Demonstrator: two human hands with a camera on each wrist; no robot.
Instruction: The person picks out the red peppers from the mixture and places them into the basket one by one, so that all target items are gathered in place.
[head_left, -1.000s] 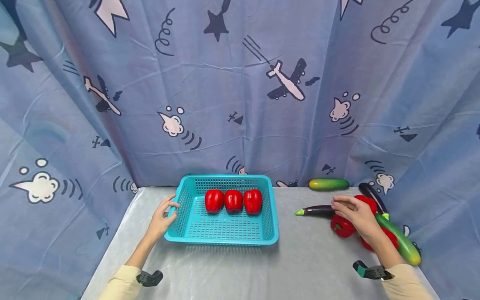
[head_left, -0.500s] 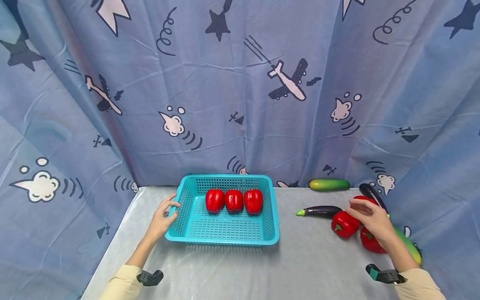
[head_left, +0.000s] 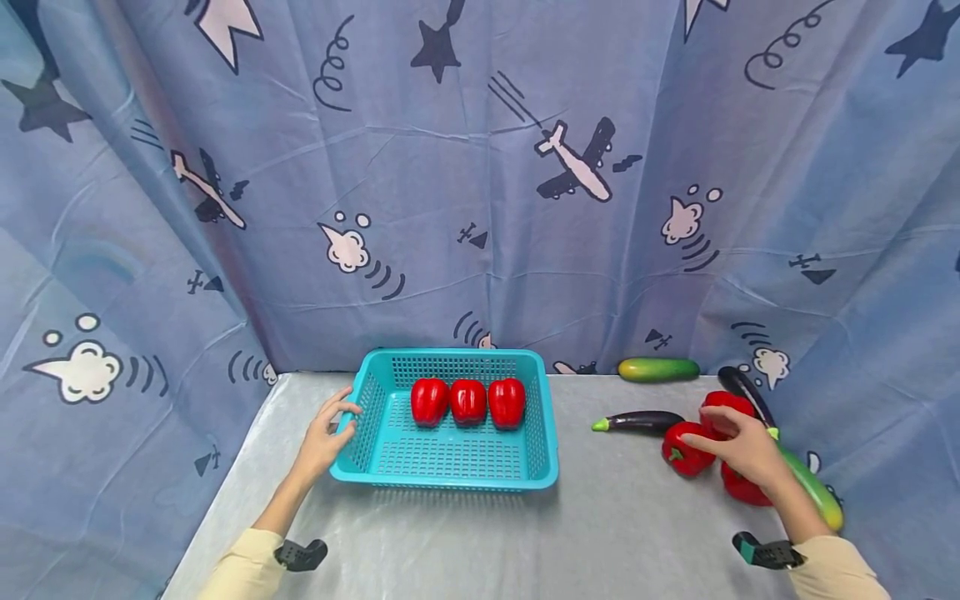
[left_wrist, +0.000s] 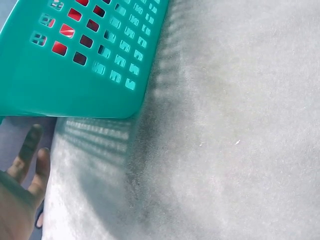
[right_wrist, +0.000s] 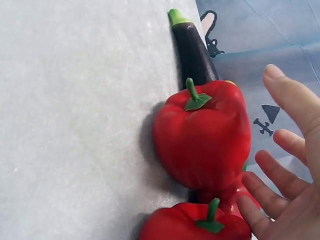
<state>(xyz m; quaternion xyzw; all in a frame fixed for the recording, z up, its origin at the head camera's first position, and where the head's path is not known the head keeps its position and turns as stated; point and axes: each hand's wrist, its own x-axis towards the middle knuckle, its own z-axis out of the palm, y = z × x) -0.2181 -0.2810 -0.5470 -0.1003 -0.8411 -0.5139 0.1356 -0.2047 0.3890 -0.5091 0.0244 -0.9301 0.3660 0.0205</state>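
Observation:
At the left rim of a turquoise basket (head_left: 450,481), my left hand (head_left: 324,440) lies with its fingers loosely extended over the edge. The left wrist view shows two of its fingers (left_wrist: 25,155) below the basket's corner, holding nothing. Inside the basket, three red bell peppers (head_left: 468,403) sit side by side. My right hand (head_left: 746,448) hovers over the right-hand vegetables, thumb and fingers spread. Beneath and beside it are a red bell pepper (right_wrist: 202,137) with a green stem, another behind (head_left: 727,404), and a third partly hidden under the hand (head_left: 741,487). Whether it touches any, I cannot tell.
A dark eggplant (head_left: 637,422) lies left of the loose peppers and another eggplant (head_left: 742,387) behind them. One green cucumber (head_left: 813,492) lies at the far right, a second cucumber (head_left: 658,369) by the back edge. A patterned curtain (head_left: 480,208) borders the table (head_left: 570,533).
My right hand has shifted right, uncovering the front bell pepper and the eggplant's end; its thumb and fingers have since spread wider. My left hand and the basket stay put.

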